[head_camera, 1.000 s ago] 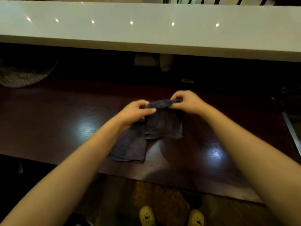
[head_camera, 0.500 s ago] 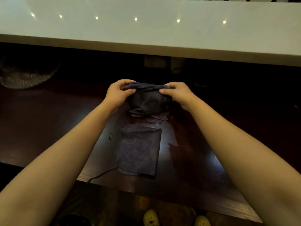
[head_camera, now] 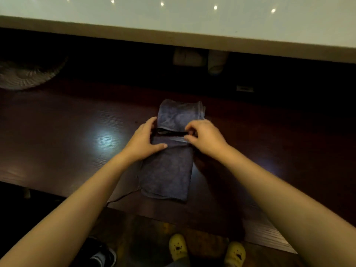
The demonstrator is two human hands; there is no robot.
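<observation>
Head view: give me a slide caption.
Left hand rests on a dark blue towel on a wooden table; right hand pinches its edge.

Two dark towels are lying end to end on the counter (head_camera: 57,132): the far towel (head_camera: 180,112) is sitting folded thick, and the near towel (head_camera: 167,170) is lying flat near the front edge. The right hand (head_camera: 207,138) is pinching the far towel's near edge where the two meet. The left hand (head_camera: 142,141) is resting its thumb on the near towel, its fingers (head_camera: 151,123) touching the far towel's left side. A fan (head_camera: 25,74) is sitting far left, and yellow shoes (head_camera: 178,247) are showing below
</observation>
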